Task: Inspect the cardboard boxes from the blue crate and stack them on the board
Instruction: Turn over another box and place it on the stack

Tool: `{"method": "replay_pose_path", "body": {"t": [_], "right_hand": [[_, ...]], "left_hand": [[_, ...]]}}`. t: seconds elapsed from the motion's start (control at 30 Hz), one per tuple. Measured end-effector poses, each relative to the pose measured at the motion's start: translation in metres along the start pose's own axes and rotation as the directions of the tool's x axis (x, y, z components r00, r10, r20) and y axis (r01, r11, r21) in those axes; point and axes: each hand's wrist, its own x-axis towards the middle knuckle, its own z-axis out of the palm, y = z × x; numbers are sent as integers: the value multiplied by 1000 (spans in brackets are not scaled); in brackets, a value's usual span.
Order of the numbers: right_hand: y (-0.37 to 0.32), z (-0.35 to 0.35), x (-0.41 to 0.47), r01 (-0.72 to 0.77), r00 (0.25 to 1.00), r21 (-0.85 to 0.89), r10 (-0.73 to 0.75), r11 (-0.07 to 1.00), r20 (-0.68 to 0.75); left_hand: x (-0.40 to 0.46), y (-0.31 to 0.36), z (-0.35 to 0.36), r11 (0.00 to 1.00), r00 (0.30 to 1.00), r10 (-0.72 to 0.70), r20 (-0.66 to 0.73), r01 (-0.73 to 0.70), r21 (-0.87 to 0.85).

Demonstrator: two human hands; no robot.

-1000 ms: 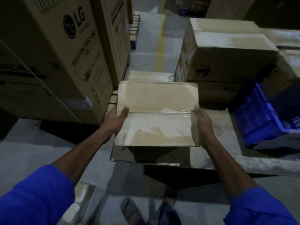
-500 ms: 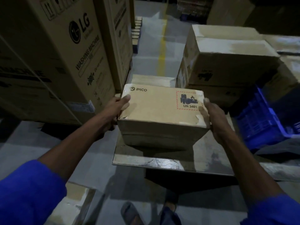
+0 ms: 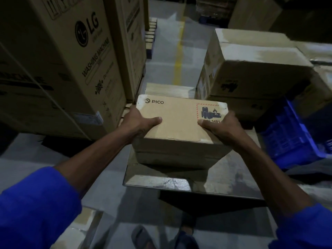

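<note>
A brown PICO cardboard box [image 3: 177, 121] with a battery hazard label on its top is held over the grey board [image 3: 224, 177]. It looks to sit on another box [image 3: 172, 157] of the same size lying on the board. My left hand [image 3: 140, 123] grips the box's left side with the thumb across the top. My right hand [image 3: 219, 126] grips the right side, thumb over the label. The blue crate [image 3: 287, 141] stands at the right edge of the board. Another flat box [image 3: 168, 89] lies just behind the held one.
Tall LG washing machine cartons [image 3: 62, 69] stand close on the left. Large cardboard boxes [image 3: 251, 72] are stacked behind and right of the board. A yellow floor line [image 3: 179, 51] runs up the aisle ahead. A small box [image 3: 80, 229] lies on the floor by my feet.
The box was turned from its taped face to its printed PICO face, then lowered toward the board. Both thumbs have shifted onto its top.
</note>
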Motion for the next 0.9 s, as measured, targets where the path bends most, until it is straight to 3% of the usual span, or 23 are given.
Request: {"method": "replay_pose_path", "body": {"t": [0.23, 0.53, 0.8, 0.9], "right_hand": [[-7, -1, -19, 2, 1000, -54, -2, 999, -11], [-10, 7, -15, -16, 995, -144, 2, 989, -97], [-9, 6, -21, -2, 997, -68, -4, 998, -81], [3, 3, -18, 69, 995, 17, -68, 997, -80]], "left_hand": [[-4, -3, 0, 999, 1000, -7, -5, 7, -46], [-3, -2, 6, 998, 997, 34, -67, -31, 48], [12, -23, 3, 996, 995, 87, -42, -86, 38], [9, -27, 0, 995, 994, 97, -53, -95, 28]]}}
